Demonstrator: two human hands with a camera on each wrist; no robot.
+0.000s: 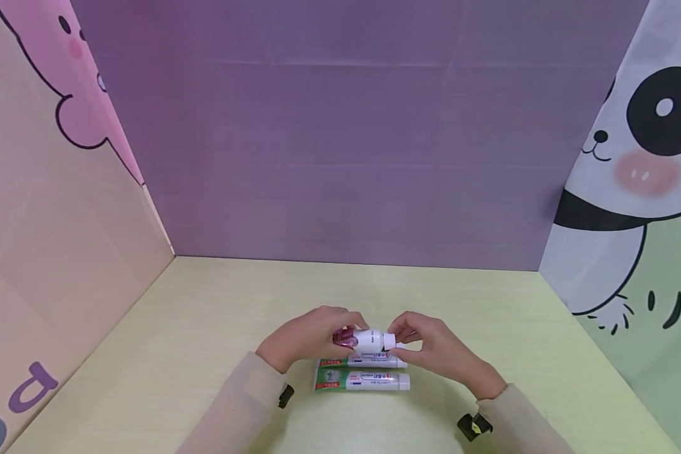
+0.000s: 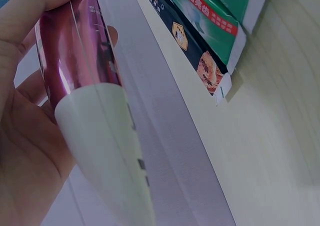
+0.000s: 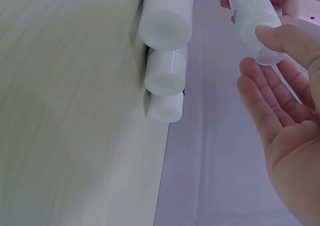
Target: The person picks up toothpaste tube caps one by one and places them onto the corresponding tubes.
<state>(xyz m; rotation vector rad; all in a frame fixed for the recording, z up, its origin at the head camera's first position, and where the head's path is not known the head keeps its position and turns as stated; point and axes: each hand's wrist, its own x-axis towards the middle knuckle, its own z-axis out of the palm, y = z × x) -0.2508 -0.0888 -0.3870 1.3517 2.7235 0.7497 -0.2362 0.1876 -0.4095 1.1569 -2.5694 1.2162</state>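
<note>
A magenta-and-white toothpaste tube (image 1: 369,341) is held level above the table, its white cap pointing right. My left hand (image 1: 314,333) grips the shiny magenta end between thumb and fingers. At the other end, my right hand (image 1: 437,343) pinches the white cap (image 3: 270,55), thumb on one side and fingertips on the other. Below lie a green-and-white toothpaste tube (image 1: 374,381) and a second green one (image 1: 377,362) behind it, caps also to the right. A dark toothpaste tube (image 2: 195,53) shows beside them in the left wrist view; the head view mostly hides it.
The pale wooden table (image 1: 227,296) runs back to a purple panel (image 1: 340,157). A pinkish cartoon-printed wall (image 1: 62,221) stands at the left, a panda-printed wall (image 1: 647,265) at the right. Both forearms wear light sleeves, with small black devices (image 1: 474,427) at the wrists.
</note>
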